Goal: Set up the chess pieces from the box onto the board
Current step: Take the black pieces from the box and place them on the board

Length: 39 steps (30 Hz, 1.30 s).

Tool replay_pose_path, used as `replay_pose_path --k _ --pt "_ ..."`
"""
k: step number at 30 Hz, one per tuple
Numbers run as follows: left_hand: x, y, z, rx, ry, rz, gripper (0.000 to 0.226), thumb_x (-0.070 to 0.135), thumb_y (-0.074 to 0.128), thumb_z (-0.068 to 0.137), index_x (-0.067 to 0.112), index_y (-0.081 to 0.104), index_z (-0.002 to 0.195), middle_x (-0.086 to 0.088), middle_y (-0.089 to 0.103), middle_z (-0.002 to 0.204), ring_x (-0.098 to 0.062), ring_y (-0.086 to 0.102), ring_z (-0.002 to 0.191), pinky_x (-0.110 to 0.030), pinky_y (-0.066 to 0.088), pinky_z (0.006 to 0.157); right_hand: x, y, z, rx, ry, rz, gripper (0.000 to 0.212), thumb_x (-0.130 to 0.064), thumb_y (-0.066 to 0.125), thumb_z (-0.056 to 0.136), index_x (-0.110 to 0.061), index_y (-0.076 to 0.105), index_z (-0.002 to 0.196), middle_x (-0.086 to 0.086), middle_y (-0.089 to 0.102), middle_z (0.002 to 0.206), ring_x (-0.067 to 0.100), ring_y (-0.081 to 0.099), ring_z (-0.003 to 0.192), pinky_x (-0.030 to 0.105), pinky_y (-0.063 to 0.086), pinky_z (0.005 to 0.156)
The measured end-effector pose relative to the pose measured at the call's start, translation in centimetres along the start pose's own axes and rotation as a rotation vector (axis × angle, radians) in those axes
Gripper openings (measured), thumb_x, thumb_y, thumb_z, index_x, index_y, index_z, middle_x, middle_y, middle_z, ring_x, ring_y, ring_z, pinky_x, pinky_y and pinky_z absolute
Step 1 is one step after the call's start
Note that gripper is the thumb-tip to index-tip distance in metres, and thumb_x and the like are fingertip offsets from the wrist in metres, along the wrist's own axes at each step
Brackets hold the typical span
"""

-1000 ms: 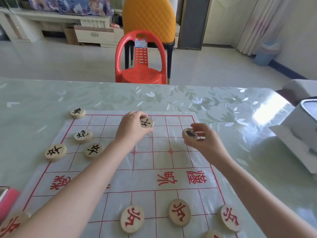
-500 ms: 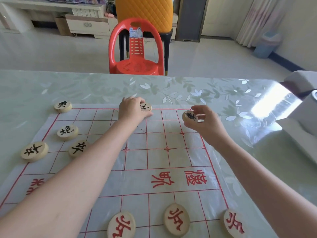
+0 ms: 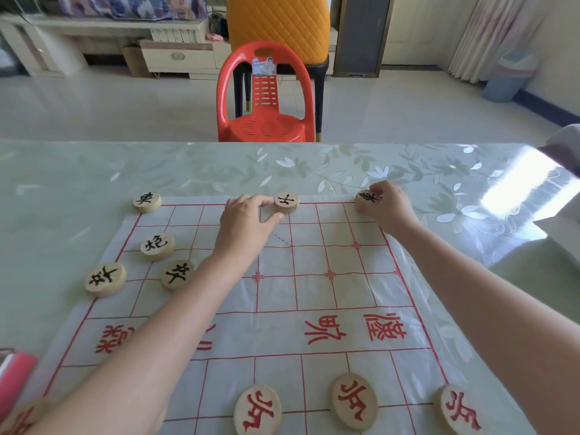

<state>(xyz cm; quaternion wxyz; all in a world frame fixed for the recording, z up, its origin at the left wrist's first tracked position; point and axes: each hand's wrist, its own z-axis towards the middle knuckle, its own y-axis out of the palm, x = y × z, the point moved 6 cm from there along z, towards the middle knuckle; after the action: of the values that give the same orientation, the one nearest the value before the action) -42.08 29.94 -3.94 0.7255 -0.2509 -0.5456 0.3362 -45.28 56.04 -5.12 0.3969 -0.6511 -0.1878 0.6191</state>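
The chess board (image 3: 314,293) is a thin sheet with a red grid, spread on the table. My left hand (image 3: 248,218) pinches a black-lettered piece (image 3: 286,202) between index finger and thumb; it sits on the far back line near the middle. My right hand (image 3: 390,208) grips another black-lettered piece (image 3: 366,198) at the far right corner of the grid. Several black pieces (image 3: 157,246) lie on the far left. Three red pieces (image 3: 354,400) line the near row, and another red piece (image 3: 18,422) shows at the bottom left.
A pink and red box (image 3: 15,372) pokes in at the left edge. A white object (image 3: 565,146) sits at the table's far right. A red plastic chair (image 3: 265,98) stands beyond the far table edge. The tabletop (image 3: 314,171) is glossy green.
Both hands have reached farther away with their pieces. The left one's piece now rests on the back line, and the right one's piece has gone down to the far right corner.
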Motion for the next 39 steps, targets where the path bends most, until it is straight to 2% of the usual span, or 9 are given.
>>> replay_pose_path --k 4,9,12,15,19,24,31,36,39 --pt "-0.1 -1.4 -0.7 0.008 0.013 -0.022 0.035 0.031 0.064 0.082 0.016 0.061 0.114 -0.002 0.062 0.112 -0.023 0.049 0.107 -0.032 0.039 0.092 -0.7 -0.7 -1.0 0.015 -0.001 -0.038 0.058 -0.026 0.062 0.084 -0.008 0.041 0.135 0.012 0.042 0.134 0.028 0.032 0.127 0.035 0.029 0.105" --pt "-0.3 -5.0 -2.8 0.005 -0.005 -0.028 0.028 0.028 0.065 0.082 0.018 0.064 0.109 -0.001 0.063 0.11 -0.024 0.05 0.106 -0.031 0.038 0.092 -5.1 -1.2 -6.9 0.02 -0.146 -0.013 0.041 -0.018 0.063 0.083 -0.011 0.054 0.123 0.01 0.048 0.129 0.026 0.033 0.123 0.03 0.026 0.104" --pt "-0.6 -8.0 -5.4 -0.008 -0.02 -0.035 0.024 0.025 0.065 0.082 0.018 0.065 0.106 -0.001 0.064 0.108 -0.023 0.053 0.103 -0.032 0.04 0.092 -8.8 -0.2 -12.8 -0.064 -0.251 0.039 0.034 -0.017 0.064 0.084 -0.014 0.058 0.117 0.003 0.051 0.127 0.021 0.036 0.123 0.025 0.025 0.1" --pt "-1.2 -11.8 -8.6 -0.007 -0.036 -0.032 0.021 0.021 0.066 0.081 0.017 0.067 0.102 0.002 0.063 0.099 -0.021 0.054 0.097 -0.028 0.039 0.086 -12.7 1.8 -18.8 -0.209 -0.313 0.11 0.031 -0.019 0.061 0.086 -0.018 0.058 0.117 -0.001 0.054 0.124 0.017 0.041 0.118 0.025 0.032 0.099" --pt "-2.7 -16.5 -13.4 -0.022 -0.078 -0.064 0.017 0.013 0.067 0.079 0.016 0.069 0.096 -0.001 0.067 0.1 -0.019 0.058 0.094 -0.026 0.041 0.086 -17.0 4.5 -25.4 -0.365 -0.321 0.179 0.031 -0.02 0.058 0.087 -0.019 0.057 0.118 -0.001 0.055 0.121 0.016 0.044 0.116 0.032 0.037 0.102" --pt "-6.9 -21.2 -19.5 -0.022 -0.227 -0.079 0.018 0.007 0.065 0.079 0.015 0.069 0.096 0.0 0.066 0.097 -0.018 0.06 0.091 -0.026 0.043 0.084 -21.5 6.2 -31.0 -0.475 -0.323 0.221 0.032 -0.018 0.056 0.088 -0.02 0.056 0.12 -0.006 0.053 0.113 0.016 0.046 0.114 0.022 0.038 0.094" --pt "-13.3 -25.8 -24.9 0.034 -0.316 -0.007 0.028 -0.005 0.067 0.071 0.007 0.068 0.097 -0.011 0.068 0.098 -0.027 0.062 0.096 -0.033 0.047 0.085 -25.2 9.0 -35.3 -0.55 -0.334 0.164 0.036 -0.015 0.055 0.088 -0.016 0.054 0.124 -0.001 0.054 0.128 0.014 0.048 0.116 0.018 0.037 0.09" --pt "-15.0 -25.0 -24.6 -0.048 -0.254 0.086 0.046 -0.005 0.064 0.073 0.01 0.059 0.117 -0.008 0.061 0.12 -0.024 0.051 0.117 -0.028 0.036 0.099 -26.2 10.4 -36.3 -0.551 -0.348 0.11 0.034 -0.017 0.053 0.09 -0.018 0.054 0.123 -0.002 0.056 0.126 0.013 0.05 0.114 0.018 0.036 0.085" --pt "-14.7 -23.3 -23.4 -0.146 -0.154 0.13 0.051 0.001 0.06 0.078 0.016 0.053 0.126 0.001 0.052 0.133 -0.018 0.045 0.125 -0.029 0.034 0.106 -26.3 10.6 -36.7 -0.554 -0.369 0.099 0.034 -0.016 0.052 0.09 -0.018 0.053 0.124 -0.001 0.055 0.127 0.014 0.048 0.116 0.021 0.036 0.091"
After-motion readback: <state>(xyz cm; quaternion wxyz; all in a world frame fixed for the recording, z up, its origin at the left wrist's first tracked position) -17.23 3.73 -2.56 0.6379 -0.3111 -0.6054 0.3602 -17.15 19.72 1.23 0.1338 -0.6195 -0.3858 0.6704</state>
